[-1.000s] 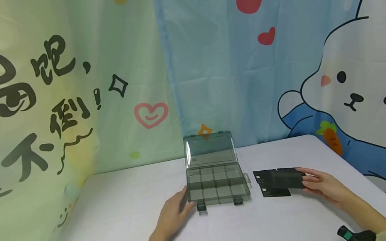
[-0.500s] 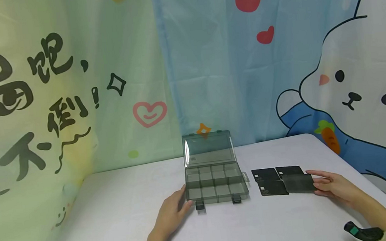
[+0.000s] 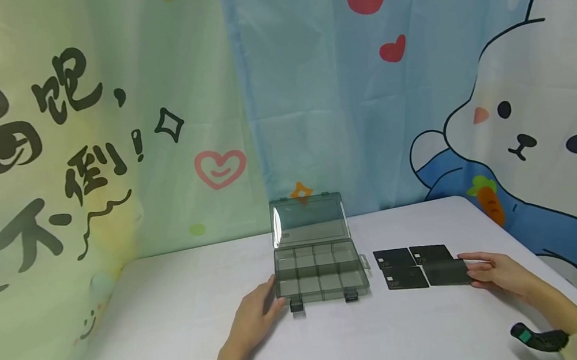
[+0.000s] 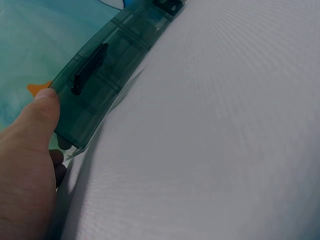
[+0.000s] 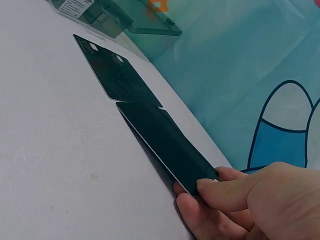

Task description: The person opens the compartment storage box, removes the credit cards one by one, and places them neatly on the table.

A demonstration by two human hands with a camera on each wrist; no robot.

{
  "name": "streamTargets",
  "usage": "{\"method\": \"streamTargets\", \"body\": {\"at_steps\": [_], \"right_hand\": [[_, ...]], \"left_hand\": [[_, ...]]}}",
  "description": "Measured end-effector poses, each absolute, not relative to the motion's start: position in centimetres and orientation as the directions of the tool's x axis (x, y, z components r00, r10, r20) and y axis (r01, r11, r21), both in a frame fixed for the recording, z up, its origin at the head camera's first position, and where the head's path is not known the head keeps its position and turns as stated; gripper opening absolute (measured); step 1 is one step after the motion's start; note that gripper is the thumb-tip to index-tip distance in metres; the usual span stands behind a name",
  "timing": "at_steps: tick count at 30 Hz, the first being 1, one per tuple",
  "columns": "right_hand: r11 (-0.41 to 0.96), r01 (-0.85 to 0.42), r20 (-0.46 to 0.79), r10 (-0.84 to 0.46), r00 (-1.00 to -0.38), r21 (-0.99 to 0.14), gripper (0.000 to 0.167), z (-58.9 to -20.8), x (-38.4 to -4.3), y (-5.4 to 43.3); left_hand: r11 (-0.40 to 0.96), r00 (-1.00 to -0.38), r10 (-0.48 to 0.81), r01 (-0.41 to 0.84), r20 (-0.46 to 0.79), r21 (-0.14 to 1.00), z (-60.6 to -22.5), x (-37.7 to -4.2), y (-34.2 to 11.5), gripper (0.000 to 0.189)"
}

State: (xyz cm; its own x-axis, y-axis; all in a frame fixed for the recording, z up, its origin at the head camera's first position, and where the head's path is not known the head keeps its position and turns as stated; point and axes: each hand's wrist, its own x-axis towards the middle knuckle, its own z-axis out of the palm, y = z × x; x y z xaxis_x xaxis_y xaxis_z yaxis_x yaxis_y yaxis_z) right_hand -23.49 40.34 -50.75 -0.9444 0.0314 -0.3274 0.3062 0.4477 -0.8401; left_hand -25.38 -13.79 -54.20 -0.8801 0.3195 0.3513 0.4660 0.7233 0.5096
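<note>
A translucent grey-green compartment box (image 3: 306, 286) stands on the table with its lid (image 3: 310, 221) raised at the back. My left hand (image 3: 252, 319) grips its near left corner; in the left wrist view the thumb (image 4: 46, 107) lies on the front edge and the other fingers are partly hidden behind the side. My right hand (image 3: 503, 276) pinches the right end of a black card (image 5: 162, 142) between thumb and fingers. In the right wrist view that card is tilted, its gripped end lifted off the table. Three other black cards (image 3: 405, 277) lie flat beside it, left and behind.
White cloth covers the table (image 3: 377, 339). Behind it hangs a printed curtain (image 3: 313, 114), close to the box's lid. Dark latches (image 3: 350, 294) project from the box's front, and a small clear tab (image 3: 364, 262) sticks out on its right side.
My right hand has drawn the black card rightward and nearer, from over the other cards to the near right place beside them. My left hand stays at the box corner.
</note>
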Motion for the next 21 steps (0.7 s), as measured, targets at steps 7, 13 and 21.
{"method": "streamTargets", "body": {"at_steps": [7,13,21], "right_hand": [[0.527,0.308,-0.321,0.070,-0.945,-0.792,0.058,-50.26,-23.82,39.63],[0.572,0.298,-0.300,0.094,-0.949,-0.764,0.059,-50.28,-23.93,39.43],[0.615,0.289,-0.287,0.105,-0.952,-0.733,0.057,-50.44,-24.14,39.46]], "left_hand": [[0.723,-0.875,0.324,0.475,0.361,0.502,-54.41,-25.56,-13.90,0.063],[0.713,-0.869,0.325,0.484,0.372,0.507,-54.44,-25.74,-13.89,0.064],[0.713,-0.870,0.326,0.483,0.369,0.509,-54.35,-25.65,-13.91,0.063]]}}
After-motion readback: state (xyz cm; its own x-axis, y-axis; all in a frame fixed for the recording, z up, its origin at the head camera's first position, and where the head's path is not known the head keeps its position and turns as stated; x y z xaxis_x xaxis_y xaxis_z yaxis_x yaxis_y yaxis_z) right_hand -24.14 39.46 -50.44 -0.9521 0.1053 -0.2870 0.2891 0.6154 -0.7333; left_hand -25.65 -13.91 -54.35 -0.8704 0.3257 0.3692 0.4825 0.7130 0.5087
